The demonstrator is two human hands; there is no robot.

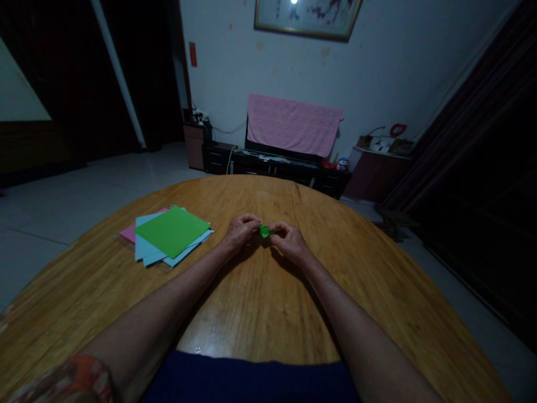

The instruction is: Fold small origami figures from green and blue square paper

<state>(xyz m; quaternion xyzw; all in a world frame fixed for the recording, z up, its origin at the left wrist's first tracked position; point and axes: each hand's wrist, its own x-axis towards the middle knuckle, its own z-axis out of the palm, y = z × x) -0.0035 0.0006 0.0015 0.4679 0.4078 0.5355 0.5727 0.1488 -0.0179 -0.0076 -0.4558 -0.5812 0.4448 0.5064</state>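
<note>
A small folded piece of green paper (264,231) is held between my two hands, just above the middle of the wooden table. My left hand (242,229) pinches its left side with thumb and fingers. On the other side, my right hand (289,239) grips the right end, where a thin green tip shows by the fingers. The exact folds are too small to make out. To the left of my left hand lies a loose stack of coloured paper sheets, with a green sheet (173,230) on top and light blue and pink ones under it.
The round wooden table (260,313) has its far edge beyond my hands. Past it stand a low black cabinet (272,167) and a screen draped with a pink cloth (293,124). A side stand with small objects (380,168) is at right.
</note>
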